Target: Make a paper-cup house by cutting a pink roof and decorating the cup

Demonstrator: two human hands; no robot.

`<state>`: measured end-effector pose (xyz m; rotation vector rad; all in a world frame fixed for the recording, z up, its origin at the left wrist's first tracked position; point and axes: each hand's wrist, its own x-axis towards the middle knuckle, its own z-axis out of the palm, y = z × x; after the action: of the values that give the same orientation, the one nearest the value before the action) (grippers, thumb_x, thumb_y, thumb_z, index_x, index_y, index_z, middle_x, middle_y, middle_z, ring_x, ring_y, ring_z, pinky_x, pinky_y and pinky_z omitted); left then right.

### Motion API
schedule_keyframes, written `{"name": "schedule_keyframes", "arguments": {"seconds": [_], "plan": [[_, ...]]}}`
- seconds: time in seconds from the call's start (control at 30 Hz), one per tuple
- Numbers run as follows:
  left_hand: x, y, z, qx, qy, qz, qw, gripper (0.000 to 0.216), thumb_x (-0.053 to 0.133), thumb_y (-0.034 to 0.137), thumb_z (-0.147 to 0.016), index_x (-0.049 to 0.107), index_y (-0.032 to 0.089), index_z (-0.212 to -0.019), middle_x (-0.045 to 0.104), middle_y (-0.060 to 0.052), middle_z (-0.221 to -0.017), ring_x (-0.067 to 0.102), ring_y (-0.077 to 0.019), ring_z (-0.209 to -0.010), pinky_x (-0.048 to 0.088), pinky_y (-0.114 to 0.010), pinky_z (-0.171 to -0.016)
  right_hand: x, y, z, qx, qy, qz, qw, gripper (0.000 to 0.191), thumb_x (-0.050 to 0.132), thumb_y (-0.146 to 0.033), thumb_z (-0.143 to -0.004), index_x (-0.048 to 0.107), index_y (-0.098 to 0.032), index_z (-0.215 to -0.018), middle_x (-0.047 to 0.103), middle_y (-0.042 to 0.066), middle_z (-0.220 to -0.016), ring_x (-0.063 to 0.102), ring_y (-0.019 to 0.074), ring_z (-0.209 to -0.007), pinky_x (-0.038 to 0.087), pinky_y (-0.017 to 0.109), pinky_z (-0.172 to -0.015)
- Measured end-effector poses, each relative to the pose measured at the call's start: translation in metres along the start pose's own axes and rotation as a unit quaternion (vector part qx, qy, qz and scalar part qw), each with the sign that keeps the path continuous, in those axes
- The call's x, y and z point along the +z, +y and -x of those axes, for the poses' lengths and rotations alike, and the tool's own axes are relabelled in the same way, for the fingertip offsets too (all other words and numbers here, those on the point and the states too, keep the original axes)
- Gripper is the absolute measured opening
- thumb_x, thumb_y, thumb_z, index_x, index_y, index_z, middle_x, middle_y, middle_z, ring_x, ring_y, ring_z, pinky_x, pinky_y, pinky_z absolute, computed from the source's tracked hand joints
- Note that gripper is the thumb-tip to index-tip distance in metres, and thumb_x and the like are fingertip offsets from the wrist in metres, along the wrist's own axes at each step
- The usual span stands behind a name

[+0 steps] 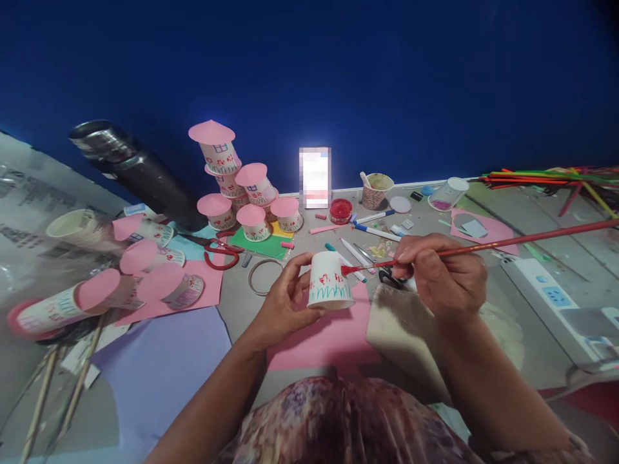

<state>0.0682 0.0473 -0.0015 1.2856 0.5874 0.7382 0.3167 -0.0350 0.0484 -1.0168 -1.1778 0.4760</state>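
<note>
A white paper cup (331,282), mouth down, is gripped along its left side by my left hand (290,296). Green grass strokes run round its lower part, with red dabs above them. My right hand (442,274) pinches a long red paintbrush (507,243), whose red-coated bristles touch the cup's right side. Below the cup lies pink paper (314,345). An open pot of red paint (341,211) stands beyond the cup. A beige cloth (403,328) lies under my right wrist.
Decorated cups with pink cone tops (211,133) stand stacked at back left; several more lie at left. A black flask (135,171), red scissors (223,254), tape ring (265,277), markers (377,232) and a white power strip (556,309) surround the work area.
</note>
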Motion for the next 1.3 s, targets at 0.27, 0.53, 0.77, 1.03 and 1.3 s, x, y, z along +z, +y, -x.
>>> {"name": "schedule_keyframes", "arguments": {"seconds": [0.27, 0.53, 0.77, 1.03, 1.3], "plan": [[0.002, 0.005, -0.001, -0.009, -0.008, 0.013, 1.0, 0.083, 0.095, 0.02, -0.067, 0.056, 0.027, -0.14, 0.069, -0.011, -0.135, 0.07, -0.0292, -0.122, 0.058, -0.032, -0.091, 0.002, -0.001, -0.001, -0.004, -0.023, 0.001, 1.0, 0.026, 0.065, -0.038, -0.103, 0.078, -0.022, -0.086, 0.069, 0.004, -0.068, 0.064, 0.0186, -0.061, 0.05, 0.032, -0.051], [0.003, 0.011, -0.001, -0.021, -0.031, 0.033, 0.999, 0.082, 0.093, 0.018, -0.068, 0.056, 0.025, -0.14, 0.071, -0.012, -0.13, 0.072, -0.0283, -0.115, 0.059, -0.03, -0.085, 0.0, -0.003, -0.001, -0.006, -0.011, -0.011, 1.0, 0.023, 0.065, -0.036, -0.103, 0.079, -0.023, -0.089, 0.069, 0.004, -0.07, 0.064, 0.0186, -0.062, 0.048, 0.032, -0.053], [0.003, 0.011, -0.001, -0.027, -0.035, 0.039, 0.998, 0.081, 0.095, 0.018, -0.068, 0.057, 0.027, -0.139, 0.071, -0.011, -0.131, 0.072, -0.0282, -0.114, 0.058, -0.03, -0.085, 0.004, -0.001, -0.003, -0.032, -0.033, -0.013, 0.999, 0.025, 0.065, -0.035, -0.103, 0.079, -0.023, -0.086, 0.068, 0.003, -0.064, 0.063, 0.0183, -0.057, 0.05, 0.034, -0.055], [0.001, 0.011, 0.0, -0.033, -0.025, 0.038, 0.998, 0.083, 0.095, 0.02, -0.067, 0.057, 0.027, -0.141, 0.071, -0.012, -0.131, 0.071, -0.0282, -0.112, 0.058, -0.031, -0.084, 0.002, -0.005, -0.001, 0.005, -0.003, -0.022, 1.0, 0.025, 0.067, -0.04, -0.102, 0.078, -0.023, -0.087, 0.068, 0.004, -0.068, 0.063, 0.0188, -0.06, 0.048, 0.032, -0.05], [-0.002, 0.008, -0.001, -0.031, -0.002, 0.036, 0.999, 0.088, 0.099, 0.024, -0.062, 0.059, 0.025, -0.14, 0.064, -0.013, -0.14, 0.067, -0.0307, -0.12, 0.059, -0.033, -0.088, 0.003, -0.003, -0.002, -0.017, -0.007, -0.024, 1.0, 0.024, 0.065, -0.035, -0.104, 0.079, -0.022, -0.088, 0.07, 0.004, -0.068, 0.064, 0.0178, -0.058, 0.047, 0.031, -0.05]]}}
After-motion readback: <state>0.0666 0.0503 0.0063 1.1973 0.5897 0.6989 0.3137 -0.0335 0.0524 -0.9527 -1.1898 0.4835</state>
